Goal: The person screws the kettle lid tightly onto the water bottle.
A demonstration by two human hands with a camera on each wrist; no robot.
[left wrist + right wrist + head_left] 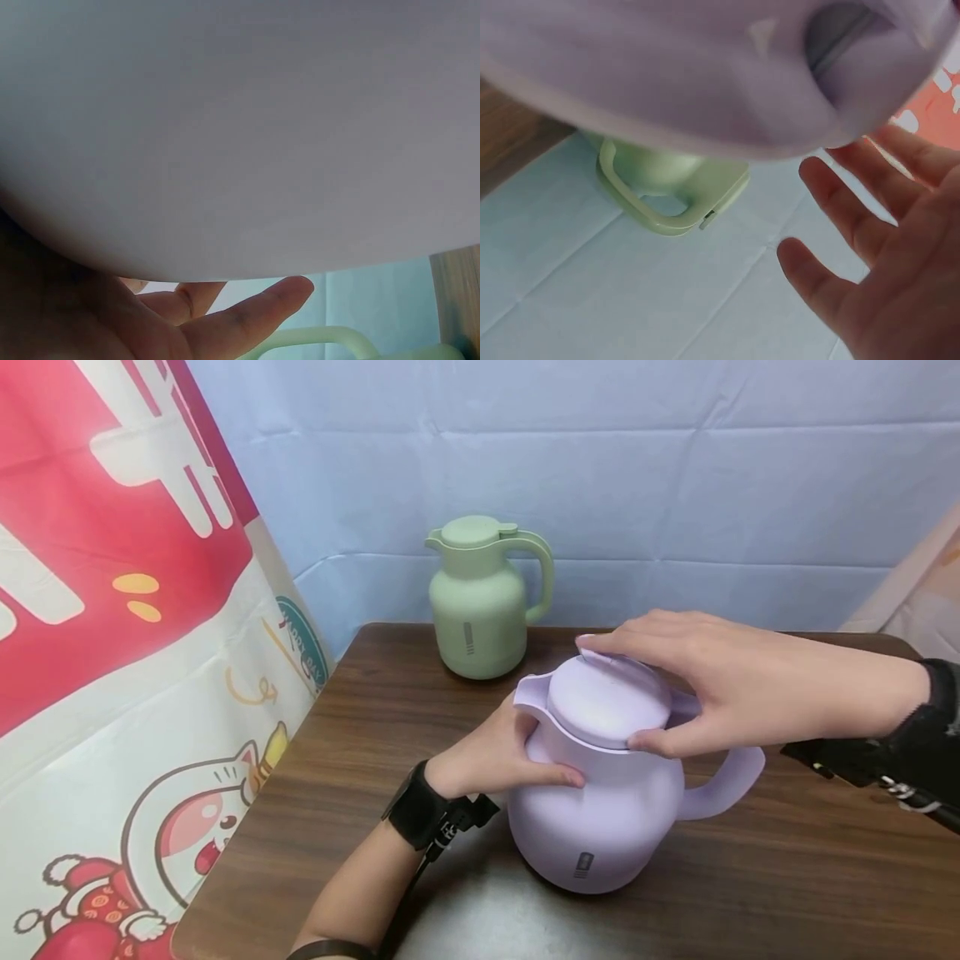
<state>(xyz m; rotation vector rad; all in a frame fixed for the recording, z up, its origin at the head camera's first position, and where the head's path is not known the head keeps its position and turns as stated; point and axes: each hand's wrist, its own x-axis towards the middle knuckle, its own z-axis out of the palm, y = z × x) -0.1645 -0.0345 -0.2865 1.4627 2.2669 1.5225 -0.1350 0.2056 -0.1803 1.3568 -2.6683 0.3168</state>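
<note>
A lilac thermos jug (600, 827) stands upright on the table, spout to the left and handle to the right. My left hand (502, 752) holds the jug's left side below the spout, thumb in front and fingers hidden behind. The right hand (720, 668) grips the round lid (607, 702), thumb at its near edge and fingers at the tab on the far side. In the left wrist view, the jug body (240, 150) fills most of the picture above my fingers (247, 319). The right wrist view shows the jug (660, 90) from below, beside the right fingers (847, 202).
Behind the lilac jug, a closed green thermos jug (480, 610) stands near the table's back edge, handle to the right. The brown wooden table (360, 727) meets a pale blue cloth (637, 493) at the back. A printed cloth (112, 710) hangs on the left.
</note>
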